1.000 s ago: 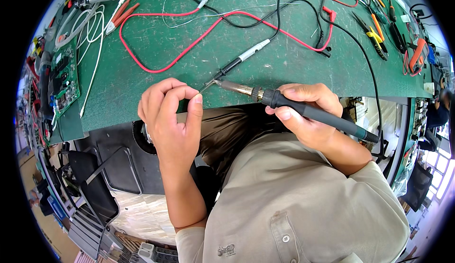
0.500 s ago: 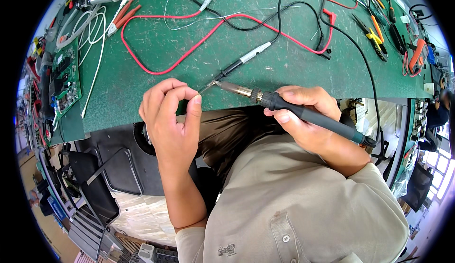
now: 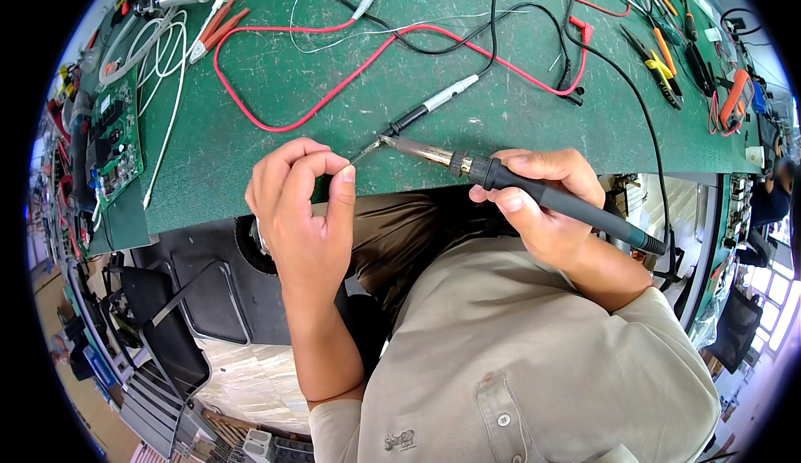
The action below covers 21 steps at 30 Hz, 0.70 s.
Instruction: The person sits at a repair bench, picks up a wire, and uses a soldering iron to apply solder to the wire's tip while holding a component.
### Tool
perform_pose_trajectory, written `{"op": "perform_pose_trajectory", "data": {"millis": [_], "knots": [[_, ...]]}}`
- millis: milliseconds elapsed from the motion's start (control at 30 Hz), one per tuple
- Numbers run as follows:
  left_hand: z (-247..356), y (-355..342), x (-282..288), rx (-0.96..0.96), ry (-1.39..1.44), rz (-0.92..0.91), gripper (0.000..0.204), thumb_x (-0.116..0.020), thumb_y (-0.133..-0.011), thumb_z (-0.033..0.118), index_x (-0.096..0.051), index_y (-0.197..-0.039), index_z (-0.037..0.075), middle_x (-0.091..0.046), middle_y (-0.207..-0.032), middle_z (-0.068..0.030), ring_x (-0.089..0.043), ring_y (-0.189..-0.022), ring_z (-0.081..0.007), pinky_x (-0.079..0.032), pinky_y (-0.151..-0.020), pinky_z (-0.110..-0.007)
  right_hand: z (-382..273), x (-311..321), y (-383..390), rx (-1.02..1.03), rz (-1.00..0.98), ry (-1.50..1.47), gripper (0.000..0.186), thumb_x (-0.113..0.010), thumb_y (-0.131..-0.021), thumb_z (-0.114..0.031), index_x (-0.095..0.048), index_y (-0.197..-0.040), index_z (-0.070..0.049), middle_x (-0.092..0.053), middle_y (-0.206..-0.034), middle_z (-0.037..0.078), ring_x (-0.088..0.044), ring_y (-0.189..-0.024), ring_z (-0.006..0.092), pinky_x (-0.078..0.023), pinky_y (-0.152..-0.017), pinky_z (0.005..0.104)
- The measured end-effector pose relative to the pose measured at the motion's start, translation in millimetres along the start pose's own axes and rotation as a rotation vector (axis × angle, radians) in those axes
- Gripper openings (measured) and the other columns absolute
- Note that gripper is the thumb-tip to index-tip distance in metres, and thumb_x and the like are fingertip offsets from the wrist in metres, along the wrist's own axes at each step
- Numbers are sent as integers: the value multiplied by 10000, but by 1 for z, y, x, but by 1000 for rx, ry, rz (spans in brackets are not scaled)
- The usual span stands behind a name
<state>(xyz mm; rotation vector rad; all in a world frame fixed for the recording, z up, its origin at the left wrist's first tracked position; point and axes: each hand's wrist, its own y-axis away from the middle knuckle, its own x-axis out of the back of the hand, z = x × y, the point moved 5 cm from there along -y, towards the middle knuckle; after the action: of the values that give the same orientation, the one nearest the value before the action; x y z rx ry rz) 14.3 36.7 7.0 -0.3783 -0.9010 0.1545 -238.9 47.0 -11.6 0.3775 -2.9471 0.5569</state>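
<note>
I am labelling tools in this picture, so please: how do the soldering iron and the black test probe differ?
The soldering iron looks thicker and longer than the black test probe. The iron is gripped in the right hand; no hand covers the probe's body. The iron shows a metal barrel; the probe's body is black and light grey. Both have dark cables.

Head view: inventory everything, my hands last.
Soldering iron: 1, black, centre
Thin metal piece: 1, silvery, centre
Probes: 2, black-grey and red-grey, centre and top
Leads: several, red and black, upper centre
Pliers: 1, yellow-black, upper right
Circuit board: 1, green, left
Cable: at least 1, white, left
Handheld device: 1, orange, far right
Workbench: 1, green, upper half
Chair: at least 1, black, lower left
Clutter: uncounted, mixed colours, rim
Left hand: 1, bare, pinching metal piece
Right hand: 1, bare, holding iron
</note>
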Motion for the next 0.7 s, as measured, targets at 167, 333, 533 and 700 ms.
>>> {"op": "perform_pose_trajectory", "data": {"millis": [167, 333, 533, 700], "knots": [[0, 1, 0, -1, -10, 5, 89, -745, -872, 122, -681, -928, 95, -659, -1067, -36, -592, -1056, -251, -378, -969, -391, -1, -2, -2, 39, -13, 43, 268, -699, -968, -18, -526, -1170, 11, -700, -985, 266, -751, -840, 280, -631, -751, 416], [1, 0, -1, 2, -9, 4, 90, -746, -870, 127, -682, -924, 94, -660, -1065, -33, -593, -1059, -251, -376, -971, -392, 4, -6, 0, -19, 192, 23, 326, -888, -836, -148, -663, -1033, -19, -754, -957, 138, -728, -782, 158, -571, -680, 278], [0, 0, 0, 11, -7, 2, 88, -744, -873, 136, -684, -922, 94, -661, -1067, -36, -595, -1058, -251, -377, -970, -391, -1, -4, -3, 25, -13, 78, 268, -714, -951, 2, -545, -1157, 25, -696, -992, 242, -755, -832, 275, -637, -749, 396], [0, -2, 0, 18, 4, -4, 86, -738, -880, 135, -688, -933, 91, -663, -1073, -43, -598, -1051, -254, -383, -960, -391, 0, -8, -1, -78, 181, 57, 321, -867, -851, -149, -647, -1037, -7, -745, -927, 136, -725, -757, 163, -578, -679, 290]]}}
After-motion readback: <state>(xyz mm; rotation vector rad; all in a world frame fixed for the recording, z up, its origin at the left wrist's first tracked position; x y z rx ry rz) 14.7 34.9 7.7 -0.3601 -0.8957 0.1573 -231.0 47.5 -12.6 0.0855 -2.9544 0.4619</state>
